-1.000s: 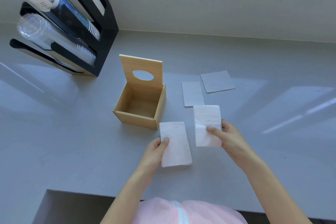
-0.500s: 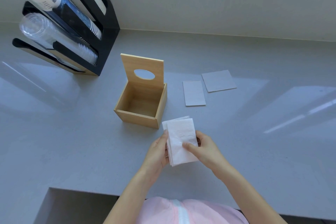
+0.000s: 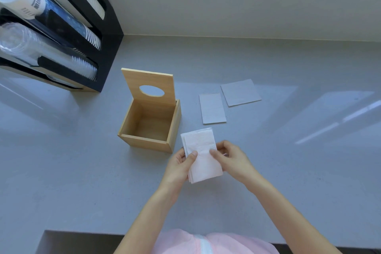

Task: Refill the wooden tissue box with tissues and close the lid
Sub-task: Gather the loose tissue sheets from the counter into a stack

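The empty wooden tissue box [image 3: 149, 121] stands lid [image 3: 149, 86] upright; stacked white tissues [image 3: 201, 154] held just beside it.

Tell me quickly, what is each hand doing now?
Left hand: closed on the stack of white folded tissues.
Right hand: closed on the same stack, from its other side.

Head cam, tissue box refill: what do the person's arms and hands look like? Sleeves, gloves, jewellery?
Both the left hand and the right hand are bare: no gloves, rings, watch or bracelets visible. Forearms are uncovered, no sleeves in view. A pale pink garment with a white strip shows at the bottom edge.
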The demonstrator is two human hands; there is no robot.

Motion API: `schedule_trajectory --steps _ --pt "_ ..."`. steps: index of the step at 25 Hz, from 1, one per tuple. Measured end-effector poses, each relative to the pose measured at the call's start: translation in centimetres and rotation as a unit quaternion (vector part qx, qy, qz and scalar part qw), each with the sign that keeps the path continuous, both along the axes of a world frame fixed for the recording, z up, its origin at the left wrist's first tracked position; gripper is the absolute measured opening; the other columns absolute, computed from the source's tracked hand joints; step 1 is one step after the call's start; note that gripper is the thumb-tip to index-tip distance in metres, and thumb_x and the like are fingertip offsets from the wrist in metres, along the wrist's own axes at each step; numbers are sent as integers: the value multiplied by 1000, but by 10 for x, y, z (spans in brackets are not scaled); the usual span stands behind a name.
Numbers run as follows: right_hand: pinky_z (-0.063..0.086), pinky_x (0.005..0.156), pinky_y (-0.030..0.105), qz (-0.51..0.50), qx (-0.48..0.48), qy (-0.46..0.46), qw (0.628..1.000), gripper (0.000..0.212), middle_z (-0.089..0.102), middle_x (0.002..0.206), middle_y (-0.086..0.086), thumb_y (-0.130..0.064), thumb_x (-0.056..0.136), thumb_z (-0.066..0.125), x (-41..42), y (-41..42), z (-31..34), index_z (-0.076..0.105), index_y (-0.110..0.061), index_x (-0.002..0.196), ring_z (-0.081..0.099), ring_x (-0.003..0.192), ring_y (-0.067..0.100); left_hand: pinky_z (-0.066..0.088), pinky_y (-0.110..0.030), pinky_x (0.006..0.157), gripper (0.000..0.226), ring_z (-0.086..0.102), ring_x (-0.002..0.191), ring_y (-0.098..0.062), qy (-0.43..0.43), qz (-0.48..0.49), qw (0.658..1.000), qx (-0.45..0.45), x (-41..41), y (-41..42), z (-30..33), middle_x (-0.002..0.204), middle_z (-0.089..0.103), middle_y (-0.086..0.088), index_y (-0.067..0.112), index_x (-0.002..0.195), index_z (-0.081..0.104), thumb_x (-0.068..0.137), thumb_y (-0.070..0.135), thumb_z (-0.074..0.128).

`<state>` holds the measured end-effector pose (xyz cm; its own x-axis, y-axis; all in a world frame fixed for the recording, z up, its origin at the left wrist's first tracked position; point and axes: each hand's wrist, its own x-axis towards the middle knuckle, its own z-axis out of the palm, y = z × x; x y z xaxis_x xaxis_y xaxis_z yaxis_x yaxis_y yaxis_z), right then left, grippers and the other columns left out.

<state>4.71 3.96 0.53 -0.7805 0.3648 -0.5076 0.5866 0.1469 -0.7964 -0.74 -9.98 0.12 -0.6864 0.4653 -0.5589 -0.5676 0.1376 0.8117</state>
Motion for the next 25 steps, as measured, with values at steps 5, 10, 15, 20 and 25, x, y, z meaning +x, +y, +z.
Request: schedule_trajectory --steps 5,10,15,20,25 --pt "48 72 32 -77 82 -16 993 10 68 101 15 -18 89 54 -37 64 1 56 -19 79 64 83 23 48 -30 71 16 64 82 -13 -12 14 1000 -12 -15 8 3 92 68 2 17 102 62 92 14 50" --pt "42 84 34 10 233 -98 968 49 52 125 16 -35 85 59 -91 70 -10 48 -1 119 50 115 31 48 -27 70 17 63 83 -14 -27 30 999 -23 -20 17 1 95 67 -2 14 105 61 92 16 50" --pt "41 89 40 25 321 -166 932 49 39 130 21 -29 86 59 -106 61 -22 42 3 120 39 120 37 48 -25 70 17 63 81 -13 -30 26 999 -33 -22 19 -2 91 67 0 12 105 61 93 15 49" --pt "37 75 34 11 265 -109 958 16 49 117 17 -12 85 54 -104 65 -26 52 -8 100 45 109 34 48 -27 72 19 62 87 -20 -36 21 998 -41 -22 19 -1 98 66 -6 10 107 60 93 14 49" --pt "43 56 23 -87 109 7 990 29 52 96 1 -6 83 52 -88 64 -12 49 -9 112 50 85 21 48 -24 66 18 62 84 -16 -32 20 998 -45 -19 16 -1 100 66 -6 11 107 60 93 15 48"
